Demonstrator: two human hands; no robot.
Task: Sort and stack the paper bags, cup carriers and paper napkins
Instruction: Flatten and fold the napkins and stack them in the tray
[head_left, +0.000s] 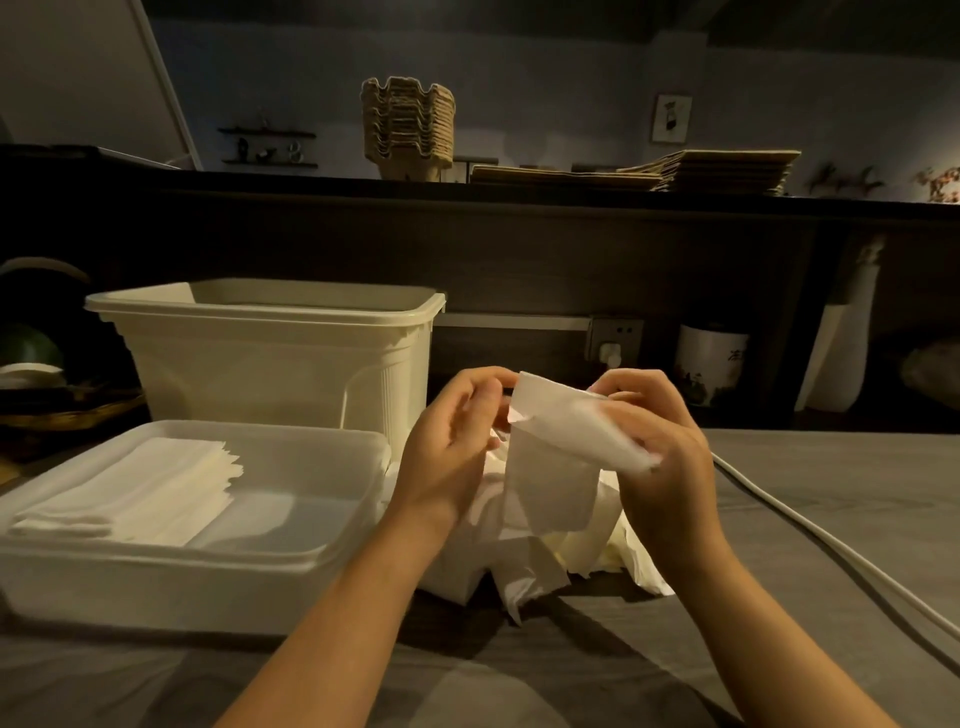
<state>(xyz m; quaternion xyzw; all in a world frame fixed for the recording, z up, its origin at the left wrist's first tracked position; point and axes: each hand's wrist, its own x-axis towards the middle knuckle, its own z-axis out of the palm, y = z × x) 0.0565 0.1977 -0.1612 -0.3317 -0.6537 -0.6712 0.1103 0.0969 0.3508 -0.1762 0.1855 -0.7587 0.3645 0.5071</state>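
Both hands are up over the table (831, 493) now, one napkin (561, 441) pinched between them. The left hand (452, 441) nips the top corner at ten o'clock and the right hand (660, 447) is curled round the edge at two, so the sheet hangs half-folded above the loose pile (519, 551) at six. The neat stack (130, 493) lies in the tray (332, 556) off at nine o'clock, and the tall tub (270, 353) stands behind at eleven. Up on the shelf (519, 192) at twelve the carriers (408, 127) look nested and the bags (675, 174) lie flat to their right, so I'd say napkins are the job that remains. The trick here, to my eye: draw the two corners apart until the sheet goes taut and flat, match edge to edge before creasing, and don't crush it in the right fist. Then carry it low to nine and lay it square on the stack, edges flush, keeping clear of the cable (810, 535) at three.
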